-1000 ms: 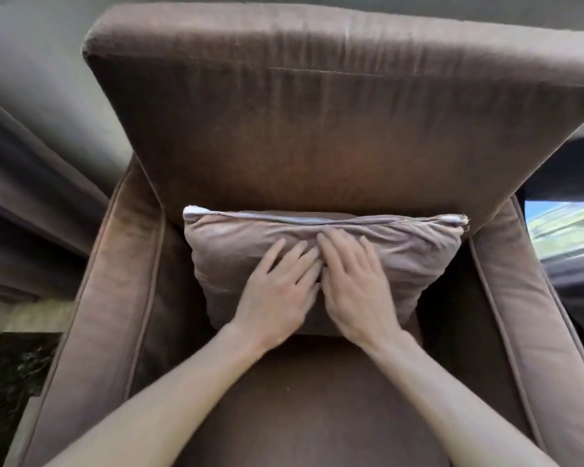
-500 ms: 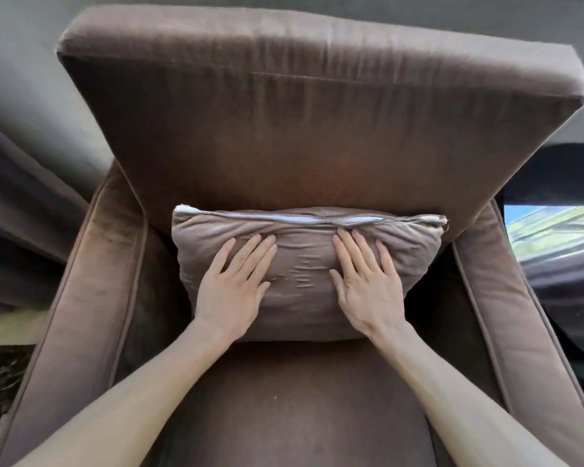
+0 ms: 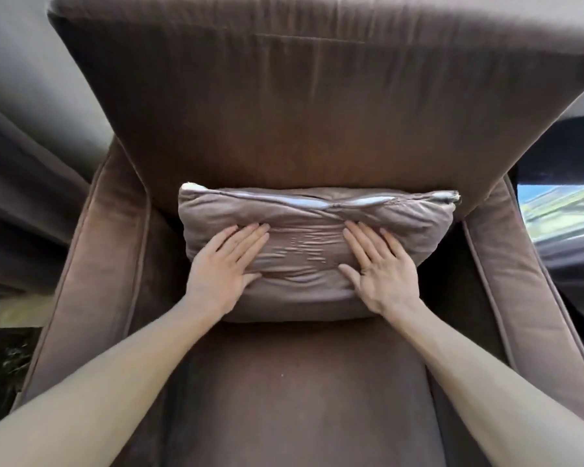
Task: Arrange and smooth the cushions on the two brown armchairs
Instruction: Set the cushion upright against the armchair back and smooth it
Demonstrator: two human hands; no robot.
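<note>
Cushion (image 3: 317, 251): I see it in the middle of the frame, standing on the seat and leaning against the backrest of the brown armchair (image 3: 284, 112), zipper edge up, with pale lining showing along it.
Cushion surface: fine wrinkles run across the fabric between my two hands.
Left hand (image 3: 225, 267): flat and released, palm on the left half of the cushion face, fingers together and pointing to the upper right.
Right hand (image 3: 381, 267): flat and released as well, palm on the right half, fingers spread a little and pointing to the upper left.
Hands apart: a band of creased fabric lies bare between them.
Seat (image 3: 294, 392): darker brown, filling the lower centre between my forearms.
Armrests (image 3: 91, 264): padded, running down both sides of the frame.
</note>
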